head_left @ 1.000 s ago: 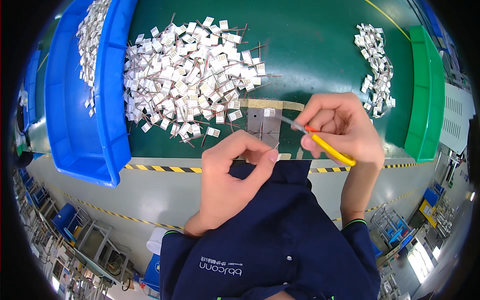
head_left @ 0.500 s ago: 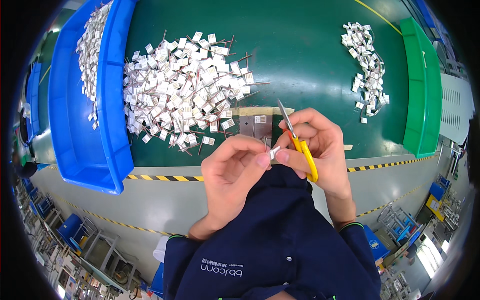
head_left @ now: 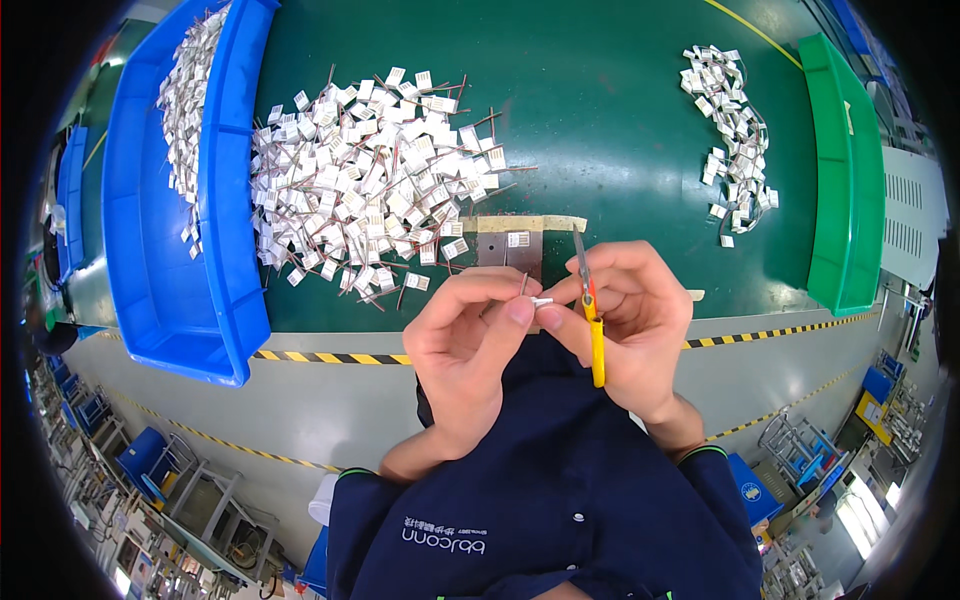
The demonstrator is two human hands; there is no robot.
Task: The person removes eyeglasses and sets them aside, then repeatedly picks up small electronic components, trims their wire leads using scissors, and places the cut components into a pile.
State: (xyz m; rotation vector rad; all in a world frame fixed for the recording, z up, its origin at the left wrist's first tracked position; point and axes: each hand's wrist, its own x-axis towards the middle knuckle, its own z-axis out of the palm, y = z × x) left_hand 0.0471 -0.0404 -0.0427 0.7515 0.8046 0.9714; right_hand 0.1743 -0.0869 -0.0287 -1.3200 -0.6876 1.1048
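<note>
Thumb and fingers of my left hand (head_left: pixel 455 345) pinch a small white connector (head_left: pixel 541 301) with short thin wires, just in front of the table edge. My right hand (head_left: pixel 640 320) is closed round yellow-handled scissors (head_left: pixel 598 350), their metal blades pointing away from me. Its thumb and index finger also meet at the right end of the connector. Just beyond my hands lies a dark metal plate (head_left: pixel 492 256) with one white connector piece (head_left: pixel 518 240) on it. To the left of the plate spreads a large pile of white connectors (head_left: pixel 370 180) with short reddish-brown wires.
A blue bin (head_left: pixel 225 300) at the left holds more white connectors along its far part. On the right, a strip of connectors with grey wires (head_left: pixel 738 150) lies beside a green bin (head_left: pixel 835 200). Beige tape (head_left: pixel 530 223) runs along the plate's far edge on the green table (head_left: pixel 600 110).
The scissors have swung more upright and slightly left in my right hand. The connector between my fingertips has turned to lie flatter, and my right hand has shifted a little nearer.
</note>
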